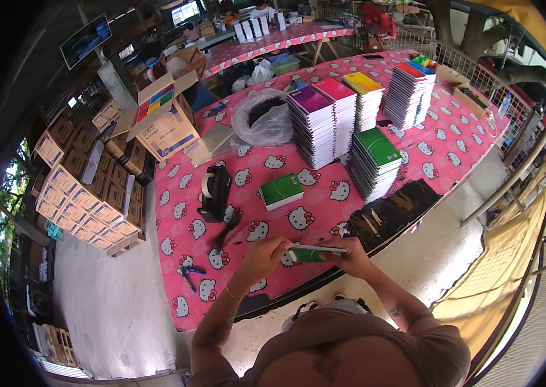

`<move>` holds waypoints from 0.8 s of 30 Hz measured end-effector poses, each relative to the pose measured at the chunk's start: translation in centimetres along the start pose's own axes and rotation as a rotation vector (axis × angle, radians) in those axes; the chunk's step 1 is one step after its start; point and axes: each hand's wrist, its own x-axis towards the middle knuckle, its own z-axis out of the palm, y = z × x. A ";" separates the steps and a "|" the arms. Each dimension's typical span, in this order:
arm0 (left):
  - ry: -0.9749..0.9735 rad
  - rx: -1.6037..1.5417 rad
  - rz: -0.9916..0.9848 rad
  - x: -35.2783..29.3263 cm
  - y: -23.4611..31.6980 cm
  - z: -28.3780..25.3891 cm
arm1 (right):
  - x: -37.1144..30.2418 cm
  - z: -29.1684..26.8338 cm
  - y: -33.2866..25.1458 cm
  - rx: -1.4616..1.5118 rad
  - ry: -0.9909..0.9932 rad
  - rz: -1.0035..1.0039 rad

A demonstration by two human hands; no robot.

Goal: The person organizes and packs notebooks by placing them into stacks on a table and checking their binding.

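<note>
In my right hand (350, 256) is a thin green notebook (307, 254), held nearly edge-on above the table's near edge. My left hand (265, 257) is closed at the notebook's left end, its fingertips pinched together; whatever lies between them is too small to make out. Beyond my hands lies a small pile of green notebooks (281, 192). Left of it stands a black tape dispenser (215, 193) with a roll of tape. A dark brush (224, 231) rests nearer to me, and blue-handled pliers (188, 276) lie near the table's left edge.
Tall stacks of spiral notebooks, purple (312, 126), yellow (364, 97), red (405, 93) and green (374, 164), stand on the pink table (179, 187). A plastic bag with black coil (261, 117) sits behind. Left are an open carton (168, 132) and stacked boxes (86, 200).
</note>
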 end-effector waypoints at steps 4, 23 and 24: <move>-0.069 -0.044 -0.058 -0.5 1.1 -1.5 | -0.1 0.9 0.0 0.004 0.024 -0.008; 0.042 0.175 0.333 0.2 2.7 -4.9 | 0.3 3.5 -2.2 0.135 0.077 0.024; 0.025 0.162 0.335 0.2 2.7 -5.0 | 0.3 3.4 -2.4 0.132 0.072 0.033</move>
